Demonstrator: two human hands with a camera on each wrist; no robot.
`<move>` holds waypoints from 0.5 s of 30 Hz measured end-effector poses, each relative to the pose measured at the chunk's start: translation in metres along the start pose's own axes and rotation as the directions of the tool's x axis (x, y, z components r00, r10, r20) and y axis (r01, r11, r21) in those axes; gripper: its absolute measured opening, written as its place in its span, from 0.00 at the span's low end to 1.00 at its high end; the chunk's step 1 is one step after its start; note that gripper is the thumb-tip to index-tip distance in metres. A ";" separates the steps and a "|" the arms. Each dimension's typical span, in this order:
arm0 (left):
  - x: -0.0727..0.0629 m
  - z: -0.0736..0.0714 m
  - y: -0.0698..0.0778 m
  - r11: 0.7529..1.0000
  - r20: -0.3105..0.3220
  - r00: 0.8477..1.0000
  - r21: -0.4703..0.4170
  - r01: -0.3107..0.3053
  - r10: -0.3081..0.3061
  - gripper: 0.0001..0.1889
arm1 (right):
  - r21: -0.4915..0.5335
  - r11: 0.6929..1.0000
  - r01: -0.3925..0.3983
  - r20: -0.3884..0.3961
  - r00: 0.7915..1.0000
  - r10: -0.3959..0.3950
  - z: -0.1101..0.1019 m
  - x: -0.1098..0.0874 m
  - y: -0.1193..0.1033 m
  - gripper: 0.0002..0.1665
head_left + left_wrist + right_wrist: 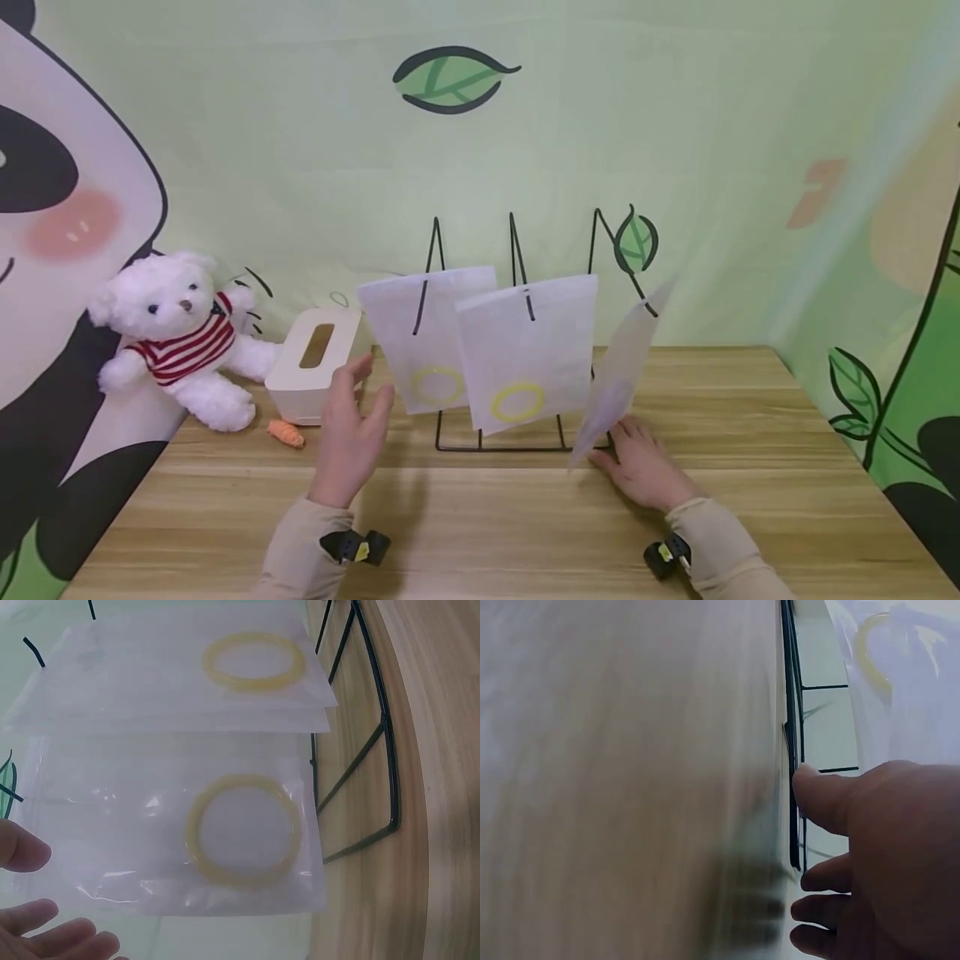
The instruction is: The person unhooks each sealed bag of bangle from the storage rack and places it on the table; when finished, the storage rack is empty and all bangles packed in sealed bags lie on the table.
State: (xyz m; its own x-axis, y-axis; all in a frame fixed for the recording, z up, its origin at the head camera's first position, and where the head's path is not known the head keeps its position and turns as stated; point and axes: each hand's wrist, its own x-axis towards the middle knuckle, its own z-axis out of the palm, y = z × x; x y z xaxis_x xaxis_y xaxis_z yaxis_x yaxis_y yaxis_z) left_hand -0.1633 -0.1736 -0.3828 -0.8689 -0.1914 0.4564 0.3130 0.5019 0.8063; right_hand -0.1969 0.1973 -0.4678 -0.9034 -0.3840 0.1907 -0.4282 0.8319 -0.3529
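A black wire display rack (pixel 517 450) stands on the table with white translucent bags on its three hooks: a left bag (pixel 405 317), a middle bag (pixel 536 333) and a right bag (pixel 622 375) seen nearly edge-on. Yellow rings (pixel 244 831) show through the bags. My left hand (pixel 352 433) is raised beside the left bag, fingers spread, holding nothing. At the front right corner of the rack's base, my right hand (pixel 641 462) holds the wire, the thumb (pixel 821 799) on the front bar and the fingers around the corner.
A white tissue box (pixel 300 387) stands left of the rack, behind my left hand. Further left sits a white teddy bear (pixel 183 333) in a striped shirt. A small orange object (pixel 286 433) lies in front of the box. The printed backdrop (pixel 712 125) hangs behind the wooden table.
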 end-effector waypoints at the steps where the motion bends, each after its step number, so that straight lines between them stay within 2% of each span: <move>1: 0.001 0.001 0.000 1.000 -0.002 1.000 -0.003 0.001 -0.001 0.25 | 0.000 1.000 0.003 0.000 1.000 -0.003 0.000 0.000 0.000 0.36; 7: 0.002 0.005 -0.001 1.000 -0.012 1.000 -0.008 -0.012 0.012 0.25 | 0.005 1.000 -0.013 0.018 1.000 0.013 0.002 0.001 0.000 0.35; 15: 0.002 0.006 0.000 0.999 -0.016 0.999 -0.010 -0.044 0.043 0.24 | -0.060 0.998 -0.036 -0.001 0.999 0.036 0.003 0.002 -0.002 0.31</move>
State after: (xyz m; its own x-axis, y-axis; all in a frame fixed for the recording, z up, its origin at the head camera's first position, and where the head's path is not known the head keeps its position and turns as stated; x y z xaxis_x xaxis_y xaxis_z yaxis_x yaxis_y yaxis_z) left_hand -0.1679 -0.1687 -0.3842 -0.8484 -0.1825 0.4969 0.3544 0.5015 0.7893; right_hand -0.1983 0.1936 -0.4699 -0.9180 -0.3537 0.1792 -0.3936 0.8676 -0.3039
